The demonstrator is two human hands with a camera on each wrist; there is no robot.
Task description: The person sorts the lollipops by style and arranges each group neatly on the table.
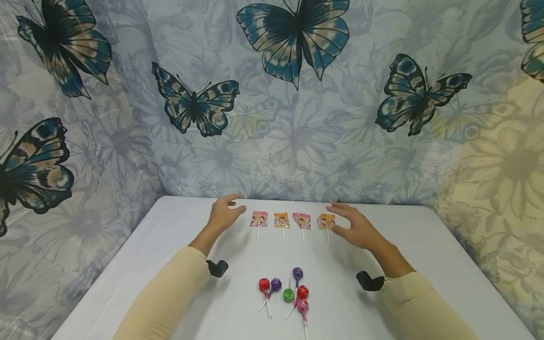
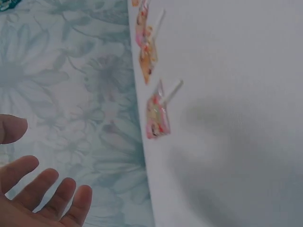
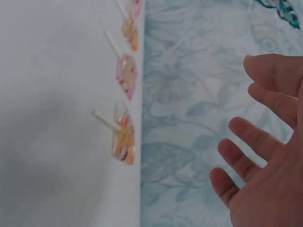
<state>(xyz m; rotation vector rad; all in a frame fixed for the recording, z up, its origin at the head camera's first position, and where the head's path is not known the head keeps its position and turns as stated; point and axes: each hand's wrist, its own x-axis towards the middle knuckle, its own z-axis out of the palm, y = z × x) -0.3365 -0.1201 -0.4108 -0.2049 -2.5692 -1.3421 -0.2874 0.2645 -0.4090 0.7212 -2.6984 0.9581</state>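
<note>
My left hand point(image 1: 224, 215) hovers over the table's far left part, fingers relaxed and holding nothing. Nearest to it lies a pink flat-wrapped lollipop point(image 1: 259, 219), first in a row along the back. An orange-wrapped lollipop point(image 1: 282, 220) and another pink one point(image 1: 302, 221) follow to the right. My right hand point(image 1: 357, 228) is raised with spread fingers beside the last orange-wrapped lollipop point(image 1: 326, 221), its thumb overlapping that wrapper's edge in the head view. In the right wrist view the fingers point(image 3: 258, 137) hold nothing. All sticks in the row point toward me.
Closer to me on the white table point(image 1: 331, 311) lie several round lollipops: red point(image 1: 264, 284), purple point(image 1: 276, 284), green point(image 1: 288, 295), another purple point(image 1: 298, 273), another red point(image 1: 303, 292) and pink point(image 1: 302, 306). A butterfly-print cloth point(image 1: 297, 156) hangs behind the table's far edge.
</note>
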